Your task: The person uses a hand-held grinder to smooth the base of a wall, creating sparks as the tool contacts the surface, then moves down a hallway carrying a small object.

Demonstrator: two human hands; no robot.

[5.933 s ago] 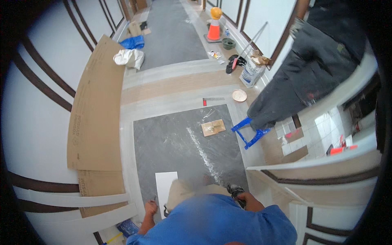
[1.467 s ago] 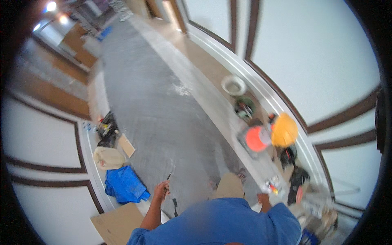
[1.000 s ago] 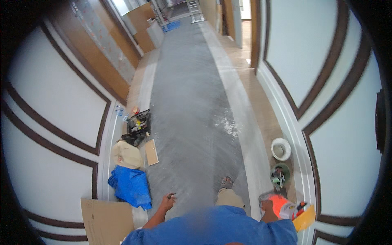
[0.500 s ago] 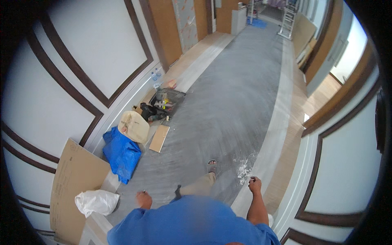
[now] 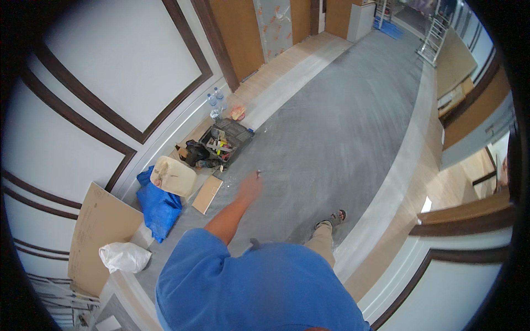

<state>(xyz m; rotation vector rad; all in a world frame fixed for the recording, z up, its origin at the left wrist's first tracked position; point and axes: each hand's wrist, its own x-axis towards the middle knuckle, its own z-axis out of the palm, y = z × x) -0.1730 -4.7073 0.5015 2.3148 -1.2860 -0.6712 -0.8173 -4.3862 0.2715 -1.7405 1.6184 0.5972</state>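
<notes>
My left hand [image 5: 251, 188] reaches forward over the grey floor sheet [image 5: 326, 132], its fingers curled together. A tiny dark spot shows at the fingertips; what it is I cannot make out. Nearest to this hand lie a flat tan board [image 5: 207, 195] and an open black toolbox [image 5: 234, 134] with tools inside. My right hand is out of sight. My foot in a sandal [image 5: 334, 217] is set forward on the sheet.
Along the left wall are a cream plastic container [image 5: 175, 175], a blue tarp [image 5: 158, 207], a white bag [image 5: 125, 257], a cardboard sheet [image 5: 102, 231] and water bottles [image 5: 215, 101]. A ladder [image 5: 434, 38] stands far right. An open doorway [image 5: 480, 160] lies to the right.
My left hand has swung forward and right, away from my side. My right hand has left the view. The view has turned left, and I have stepped forward.
</notes>
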